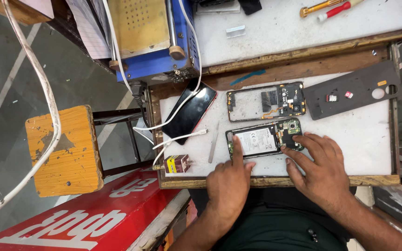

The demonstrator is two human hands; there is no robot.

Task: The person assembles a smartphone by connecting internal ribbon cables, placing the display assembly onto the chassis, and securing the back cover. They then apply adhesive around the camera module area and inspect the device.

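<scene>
left hand (229, 179) index finger pressing the battery of the opened phone (264, 138) | right hand (319, 165) spread flat, fingertips on its circuit-board end | phone lies mid white tabletop (364, 135) | bare phone frame (266, 101) just behind | metal pry tool (213, 145) to its left

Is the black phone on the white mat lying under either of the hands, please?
No, the black phone lies apart at the mat's far left, while both hands rest on the opened phone.
</scene>
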